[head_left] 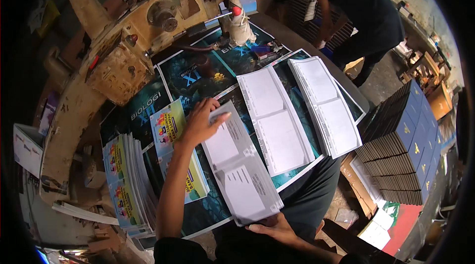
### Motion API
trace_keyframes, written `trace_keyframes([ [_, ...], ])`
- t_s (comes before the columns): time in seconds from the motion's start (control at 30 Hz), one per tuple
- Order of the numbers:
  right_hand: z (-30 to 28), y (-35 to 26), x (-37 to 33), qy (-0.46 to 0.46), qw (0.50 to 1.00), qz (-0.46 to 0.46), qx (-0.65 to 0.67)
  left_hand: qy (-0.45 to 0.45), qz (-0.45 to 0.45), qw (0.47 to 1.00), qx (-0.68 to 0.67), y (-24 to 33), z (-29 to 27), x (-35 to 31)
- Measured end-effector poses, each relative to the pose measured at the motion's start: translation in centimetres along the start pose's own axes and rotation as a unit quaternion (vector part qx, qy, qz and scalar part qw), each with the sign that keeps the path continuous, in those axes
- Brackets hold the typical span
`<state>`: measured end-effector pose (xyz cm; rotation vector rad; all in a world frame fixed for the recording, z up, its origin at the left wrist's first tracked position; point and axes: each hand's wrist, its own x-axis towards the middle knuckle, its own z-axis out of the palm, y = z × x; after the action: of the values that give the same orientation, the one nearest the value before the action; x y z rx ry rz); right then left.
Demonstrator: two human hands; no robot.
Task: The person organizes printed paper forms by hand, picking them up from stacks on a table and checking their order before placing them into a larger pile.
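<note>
A narrow stack of white printed sheets (235, 165) lies slantwise in front of me, its near end at the table's edge. My left hand (202, 121) is at its far left corner, fingers bent over the edge and thumb across the top. At the near right corner, my right hand (274, 228) grips the stack, thumb on top and the other fingers hidden beneath. Left of it lies a colourful pile of covers (195, 185), partly behind my left forearm. Two more piles of white sheets, a middle one (277, 125) and a right one (329, 110), lie to the right.
Dark printed poster sheets (198, 73) cover the table. A thick pile of colourful covers (121, 185) stands at the left. A worn beige machine (168, 11) rises behind. Blue-covered books (408, 140) are stacked at the right. Another person (361, 11) bends over books at the back.
</note>
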<state>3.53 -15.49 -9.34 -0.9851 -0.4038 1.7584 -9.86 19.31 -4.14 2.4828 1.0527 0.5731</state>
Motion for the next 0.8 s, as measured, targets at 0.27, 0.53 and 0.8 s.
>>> trace_keyframes([
  [0.27,-1.5,2.2,-8.9,0.207,0.943,-0.080,-0.249,-0.084,-0.175,0.973,-0.124,5.7,-3.0,-7.8],
  [0.53,-5.7,-9.4,-7.2,0.084,0.862,-0.253,-0.431,0.164,-0.083,0.929,-0.323,8.8,-5.7,-22.1],
  [0.8,2.6,-13.9,2.4,-0.140,0.779,-0.228,-0.567,0.235,-0.172,0.946,-0.141,7.1,-6.8,-36.9],
])
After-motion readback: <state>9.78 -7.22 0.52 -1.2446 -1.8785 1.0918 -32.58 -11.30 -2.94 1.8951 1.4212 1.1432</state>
